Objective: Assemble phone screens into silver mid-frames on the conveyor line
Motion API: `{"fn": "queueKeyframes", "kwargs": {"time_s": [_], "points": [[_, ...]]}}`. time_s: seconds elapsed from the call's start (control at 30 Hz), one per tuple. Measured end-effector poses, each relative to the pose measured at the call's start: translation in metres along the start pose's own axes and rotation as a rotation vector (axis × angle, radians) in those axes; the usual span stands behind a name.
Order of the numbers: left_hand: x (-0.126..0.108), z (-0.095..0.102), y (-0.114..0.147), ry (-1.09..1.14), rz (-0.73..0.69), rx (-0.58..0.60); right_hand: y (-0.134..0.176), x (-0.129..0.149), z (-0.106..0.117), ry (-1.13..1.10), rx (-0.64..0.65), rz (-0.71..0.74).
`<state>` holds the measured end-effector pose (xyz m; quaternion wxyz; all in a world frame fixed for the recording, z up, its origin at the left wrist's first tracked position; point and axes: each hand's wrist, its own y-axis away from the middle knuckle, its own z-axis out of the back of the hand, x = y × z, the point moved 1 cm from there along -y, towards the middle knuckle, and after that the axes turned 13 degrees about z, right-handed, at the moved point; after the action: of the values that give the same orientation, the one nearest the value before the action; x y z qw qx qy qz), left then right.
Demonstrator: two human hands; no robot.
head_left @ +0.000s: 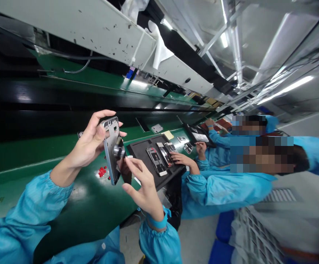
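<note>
To the left of the black tray point(140, 149), in the head view, one silver-edged phone frame point(109, 154) is held tilted up above the green bench point(88, 209). The person's two hands are at it: the left hand point(91, 142) grips its upper end between thumb and fingers, while the right hand point(145, 183), nearer the tray, has bent fingers at one dark glossy piece point(126, 173) beside the frame; whether they grip that piece cannot be told.

On the tray lie three phone units point(156, 161) side by side, and one hand of a co-worker point(181, 159) reaches over the rightmost ones. Left of the tray, on the bench below the frame, is one cluster of small red pieces point(102, 171), too small to count surely. Just beyond the tray's far edge are one yellow slip point(168, 135), one silver plate point(157, 128) and one dark slab point(142, 124). Two small parts point(188, 147) lie just right of the tray's far corner, and past them stands one black case point(197, 135). Two co-workers in blue sit to the right of the tray; well below it, two blue bins point(225, 224) stand on the floor.
</note>
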<state>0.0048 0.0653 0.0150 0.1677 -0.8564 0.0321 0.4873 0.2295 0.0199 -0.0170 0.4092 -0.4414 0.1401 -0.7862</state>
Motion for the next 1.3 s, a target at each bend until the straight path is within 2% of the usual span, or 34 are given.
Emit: {"fn": "queueKeyframes", "kwargs": {"time_s": [0.13, 0.2, 0.33, 0.5, 0.63, 0.73, 0.8, 0.87, 0.93, 0.97, 1.1, 1.17, 1.3], "points": [[0.002, 0.001, -0.002, -0.157, 0.0, 0.024, -0.006, -0.004, -0.025, -0.178, -0.208, -0.095], [0.003, 0.001, -0.003, -0.215, -0.031, -0.005, -0.008, -0.007, -0.035, -0.226, -0.26, -0.132], [0.005, 0.002, -0.007, -0.298, -0.067, -0.062, -0.012, -0.012, -0.047, -0.223, -0.243, -0.123], [0.006, 0.004, -0.008, -0.3, -0.04, -0.109, -0.021, -0.026, -0.057, -0.24, -0.238, -0.063], [0.011, -0.002, -0.008, -0.204, -0.003, -0.164, -0.032, -0.038, -0.069, -0.147, -0.271, 0.001], [0.015, -0.008, -0.01, -0.062, 0.038, -0.227, -0.037, -0.037, -0.076, -0.02, -0.237, 0.028], [0.017, -0.01, -0.012, 0.033, 0.083, -0.247, -0.04, -0.032, -0.074, 0.038, -0.226, 0.022], [0.018, -0.013, -0.013, 0.078, 0.143, -0.221, -0.044, -0.025, -0.065, 0.025, -0.319, -0.012], [0.018, -0.017, -0.011, 0.066, 0.208, -0.147, -0.052, -0.022, -0.051, -0.098, -0.434, -0.086], [0.018, -0.019, -0.009, 0.044, 0.231, -0.108, -0.056, -0.022, -0.045, -0.191, -0.451, -0.14], [0.018, -0.027, -0.002, -0.075, 0.248, -0.005, -0.065, -0.021, -0.025, -0.48, -0.33, -0.302], [0.018, -0.03, 0.001, -0.175, 0.187, -0.023, -0.064, -0.016, -0.018, -0.502, -0.319, -0.299], [0.022, -0.034, 0.007, -0.417, 0.049, -0.177, -0.062, -0.005, -0.01, -0.4, -0.317, -0.263]]}}
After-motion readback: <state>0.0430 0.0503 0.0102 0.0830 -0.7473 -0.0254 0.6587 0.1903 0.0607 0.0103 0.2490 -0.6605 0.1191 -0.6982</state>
